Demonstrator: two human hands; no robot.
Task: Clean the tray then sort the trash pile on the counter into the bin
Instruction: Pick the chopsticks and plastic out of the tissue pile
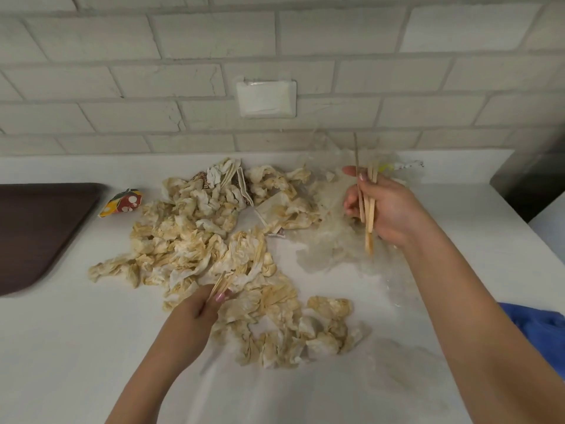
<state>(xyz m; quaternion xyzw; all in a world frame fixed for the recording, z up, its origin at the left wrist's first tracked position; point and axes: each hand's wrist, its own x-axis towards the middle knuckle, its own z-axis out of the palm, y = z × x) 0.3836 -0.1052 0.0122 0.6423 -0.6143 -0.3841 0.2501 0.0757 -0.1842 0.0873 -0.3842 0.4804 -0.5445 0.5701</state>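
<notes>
Wooden sticks [369,237] are bunched in the right hand [394,209] while the left hand [195,310] pinches two more from the stained napkin pile [195,240] on the table [76,347]; best lift them straight out, gathering like with like

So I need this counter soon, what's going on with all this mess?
A person is sorting a trash pile on the white counter. Their right hand holds a bundle of wooden sticks above crumpled clear plastic, while their left hand pinches loose sticks out of the stained napkins. The brown tray lies at the left, a colourful wrapper beside it. No bin is in view.
</notes>
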